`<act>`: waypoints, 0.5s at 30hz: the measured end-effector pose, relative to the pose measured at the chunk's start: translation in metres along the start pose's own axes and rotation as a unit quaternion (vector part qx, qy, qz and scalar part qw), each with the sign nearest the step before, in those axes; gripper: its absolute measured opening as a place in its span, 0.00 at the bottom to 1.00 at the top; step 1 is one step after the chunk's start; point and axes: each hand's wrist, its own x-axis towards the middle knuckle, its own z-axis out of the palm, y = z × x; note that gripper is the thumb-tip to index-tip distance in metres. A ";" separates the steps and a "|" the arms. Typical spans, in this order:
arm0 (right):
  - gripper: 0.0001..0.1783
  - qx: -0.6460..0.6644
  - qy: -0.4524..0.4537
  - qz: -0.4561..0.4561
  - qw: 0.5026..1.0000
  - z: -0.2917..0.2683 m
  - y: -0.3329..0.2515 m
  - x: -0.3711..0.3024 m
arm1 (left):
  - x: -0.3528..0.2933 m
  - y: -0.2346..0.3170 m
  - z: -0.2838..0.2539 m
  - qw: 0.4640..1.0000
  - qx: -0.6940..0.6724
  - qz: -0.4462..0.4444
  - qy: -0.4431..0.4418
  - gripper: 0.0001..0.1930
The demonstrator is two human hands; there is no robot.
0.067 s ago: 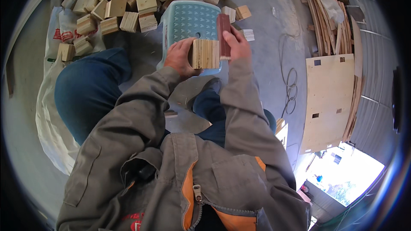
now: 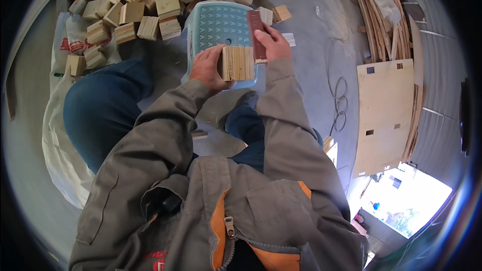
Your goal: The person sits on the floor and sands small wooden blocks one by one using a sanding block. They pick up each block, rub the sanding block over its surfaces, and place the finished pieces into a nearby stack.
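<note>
My left hand (image 2: 206, 69) is closed round the left side of a layered plywood block (image 2: 238, 63), held over the near part of a light blue plastic stool (image 2: 221, 25). In my right hand (image 2: 275, 42) is a slim reddish-brown sanding block (image 2: 256, 34), gripped with the thumb across its face. Its lower end lies close by the right edge of the plywood block; whether the two touch I cannot tell. Some of my left fingers are hidden by the plywood block.
A heap of wooden blocks (image 2: 167, 5) lies beyond and left of the stool. At the left is a white sack (image 2: 55, 135). To the right, a cable (image 2: 340, 103) coils on the floor, near a plywood panel (image 2: 384, 110) and stacked boards (image 2: 384, 25).
The sanding block has shifted slightly left and up with my right hand, and leans a little more. The plywood block has moved slightly left.
</note>
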 end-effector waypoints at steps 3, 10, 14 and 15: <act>0.31 0.033 -0.010 -0.007 0.999 -0.001 0.011 0.002 | 0.002 0.000 0.002 1.000 -0.013 0.008 0.007 0.54; 0.32 -0.008 0.047 0.052 0.998 -0.026 0.041 -0.100 | 0.003 -0.006 0.005 1.000 0.021 -0.005 -0.002 0.55; 0.35 0.018 0.054 0.036 0.998 -0.030 0.056 -0.153 | 0.006 -0.004 0.003 1.000 0.017 -0.007 -0.015 0.55; 0.37 -0.024 0.059 0.012 0.998 -0.033 0.062 -0.159 | 0.006 -0.005 0.003 1.000 0.011 -0.005 -0.016 0.55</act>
